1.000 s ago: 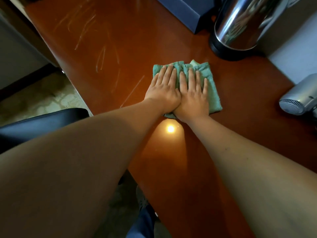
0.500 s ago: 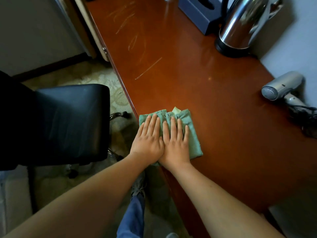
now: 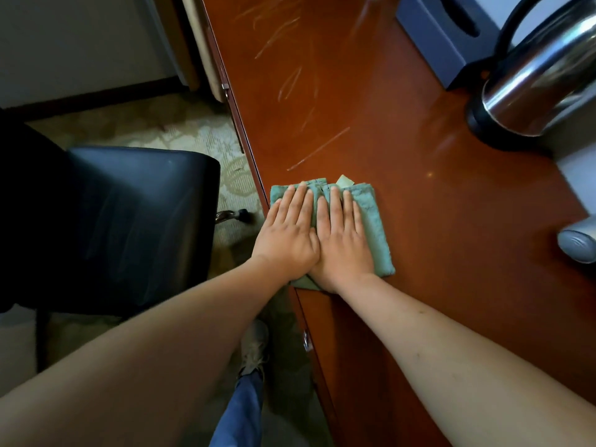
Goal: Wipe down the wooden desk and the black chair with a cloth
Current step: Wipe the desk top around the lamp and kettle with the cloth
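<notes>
At desk (image 3: 403, 221) edge | cloth (image 3: 374, 227) under 2 hands | left hand (image 3: 287, 233), right hand (image 3: 342, 243) flat

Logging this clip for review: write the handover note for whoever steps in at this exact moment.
Left hand and right hand: both flat, side by side, pressing the green cloth.
Cloth lies at the wooden desk's near edge, beside the black chair.
Done: cannot tell how much of the desk is wiped.
Left: the desk around the kettle, then the chair.
</notes>
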A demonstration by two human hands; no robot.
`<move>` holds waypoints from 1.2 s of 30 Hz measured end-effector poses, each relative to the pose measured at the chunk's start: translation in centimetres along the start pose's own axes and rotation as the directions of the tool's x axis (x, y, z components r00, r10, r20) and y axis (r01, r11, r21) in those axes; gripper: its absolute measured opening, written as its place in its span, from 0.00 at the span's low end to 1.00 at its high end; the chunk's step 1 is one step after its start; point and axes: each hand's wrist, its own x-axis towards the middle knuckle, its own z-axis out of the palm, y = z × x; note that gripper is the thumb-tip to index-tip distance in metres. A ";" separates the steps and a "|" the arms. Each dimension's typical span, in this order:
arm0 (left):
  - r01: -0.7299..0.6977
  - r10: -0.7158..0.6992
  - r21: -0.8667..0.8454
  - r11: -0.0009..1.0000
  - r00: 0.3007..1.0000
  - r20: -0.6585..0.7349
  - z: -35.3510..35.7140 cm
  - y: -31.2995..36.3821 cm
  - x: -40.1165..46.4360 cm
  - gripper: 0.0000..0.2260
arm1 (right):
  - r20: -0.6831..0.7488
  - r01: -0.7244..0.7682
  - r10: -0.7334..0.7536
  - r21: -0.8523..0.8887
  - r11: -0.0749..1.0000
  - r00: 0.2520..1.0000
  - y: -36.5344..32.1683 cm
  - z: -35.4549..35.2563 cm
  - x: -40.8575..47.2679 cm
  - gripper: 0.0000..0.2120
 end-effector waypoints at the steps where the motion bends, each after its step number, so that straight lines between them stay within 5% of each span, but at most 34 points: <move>1: -0.002 0.002 -0.002 1.000 1.000 -0.005 -0.6 -0.6 1.7 0.30 | 0.003 -0.003 0.003 -0.001 1.000 1.000 0.1 -0.2 1.8 0.37; 16: -0.013 0.011 -0.022 1.000 0.997 -0.079 -6.8 -5.0 21.1 0.30 | -0.064 -0.020 0.020 0.000 1.000 0.998 3.9 -2.6 22.3 0.34; 25: 0.035 -0.035 0.001 0.999 0.998 -0.058 -6.7 -4.4 18.0 0.29 | -0.128 -0.055 0.061 0.051 0.997 0.990 2.7 -2.0 19.4 0.32; 36: 0.137 -0.136 0.038 0.990 0.991 -0.019 -2.5 -2.4 3.1 0.29 | -0.065 -0.021 0.029 0.123 0.992 0.997 -2.2 -0.4 5.0 0.33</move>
